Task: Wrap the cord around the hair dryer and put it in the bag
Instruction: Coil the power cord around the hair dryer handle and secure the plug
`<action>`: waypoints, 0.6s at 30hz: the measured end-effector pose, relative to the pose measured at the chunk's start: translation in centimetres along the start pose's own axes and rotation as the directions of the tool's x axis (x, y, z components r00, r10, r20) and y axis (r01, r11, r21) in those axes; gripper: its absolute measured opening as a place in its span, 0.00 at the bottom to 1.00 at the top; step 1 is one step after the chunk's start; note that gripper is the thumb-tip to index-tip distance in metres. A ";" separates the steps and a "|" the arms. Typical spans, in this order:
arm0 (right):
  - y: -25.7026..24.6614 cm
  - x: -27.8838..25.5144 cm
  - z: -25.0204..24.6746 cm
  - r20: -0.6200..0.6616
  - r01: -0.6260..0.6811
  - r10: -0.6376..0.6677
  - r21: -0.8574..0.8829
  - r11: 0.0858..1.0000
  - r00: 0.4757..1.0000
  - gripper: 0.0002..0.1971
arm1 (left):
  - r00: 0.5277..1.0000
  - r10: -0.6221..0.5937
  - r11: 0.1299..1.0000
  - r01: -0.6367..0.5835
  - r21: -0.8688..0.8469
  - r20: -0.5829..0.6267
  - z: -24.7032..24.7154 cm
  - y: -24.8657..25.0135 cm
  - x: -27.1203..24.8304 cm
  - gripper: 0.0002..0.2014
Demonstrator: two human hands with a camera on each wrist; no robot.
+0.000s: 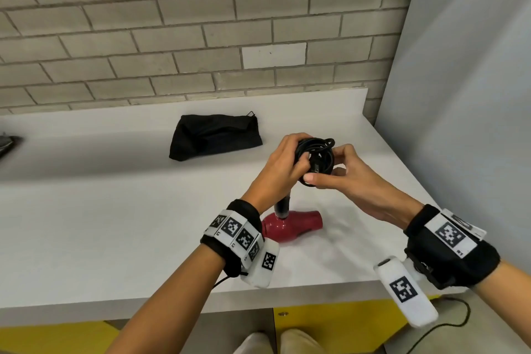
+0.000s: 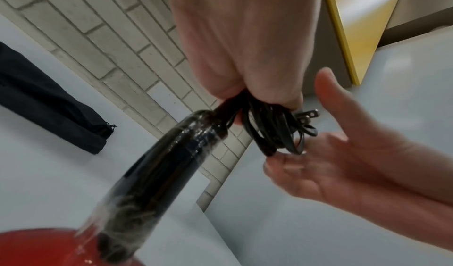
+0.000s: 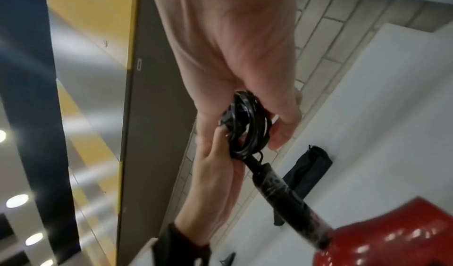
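The hair dryer's red body (image 1: 291,225) rests on the white counter (image 1: 115,224) with its black handle (image 1: 282,206) pointing up. Above the handle's end, the black cord (image 1: 319,155) is gathered in a coil. My left hand (image 1: 287,158) grips the coil from the left, and my right hand (image 1: 330,178) pinches it from the right, thumb under it and fingers behind. In the left wrist view the plug (image 2: 309,115) sticks out of the cord coil (image 2: 269,132). The black bag (image 1: 214,135) lies flat at the back of the counter.
A brick wall (image 1: 172,37) runs behind the counter and a pale panel (image 1: 459,95) closes its right side. A dark object (image 1: 5,144) shows at the far left edge. Yellow cabinet fronts (image 1: 330,316) sit below the front edge, with a thin black cable (image 1: 448,323) hanging at the right.
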State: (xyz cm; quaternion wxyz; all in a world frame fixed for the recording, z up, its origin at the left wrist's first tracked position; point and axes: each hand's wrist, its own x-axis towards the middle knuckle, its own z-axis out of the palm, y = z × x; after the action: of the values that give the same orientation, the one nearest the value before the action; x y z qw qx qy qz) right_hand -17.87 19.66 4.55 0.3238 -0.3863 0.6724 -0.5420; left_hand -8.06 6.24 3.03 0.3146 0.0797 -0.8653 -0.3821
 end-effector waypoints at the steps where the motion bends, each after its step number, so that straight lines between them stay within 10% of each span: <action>1: 0.3 0.0 -0.2 -0.022 0.000 0.001 0.026 1.000 1.000 0.29 | 1.000 -0.009 1.000 0.009 -0.004 -0.020 0.0 0.0 0.0 0.14; 9: 0.2 0.7 -1.8 -0.038 0.147 -0.146 0.035 0.988 0.989 0.21 | 0.988 -0.157 0.930 0.143 -0.338 -0.013 -1.3 0.6 0.0 0.15; 18: 1.3 1.4 -0.3 -0.193 0.068 -0.085 -0.091 0.994 0.978 0.23 | 0.983 -0.166 0.937 0.182 -0.299 0.078 -2.0 1.1 0.3 0.20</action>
State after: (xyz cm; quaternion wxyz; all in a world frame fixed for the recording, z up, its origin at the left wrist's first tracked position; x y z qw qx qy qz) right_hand -18.98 18.74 3.29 0.2184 -0.3698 0.7079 -0.5608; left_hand -6.99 5.68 4.93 0.2656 0.0965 -0.7933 -0.5393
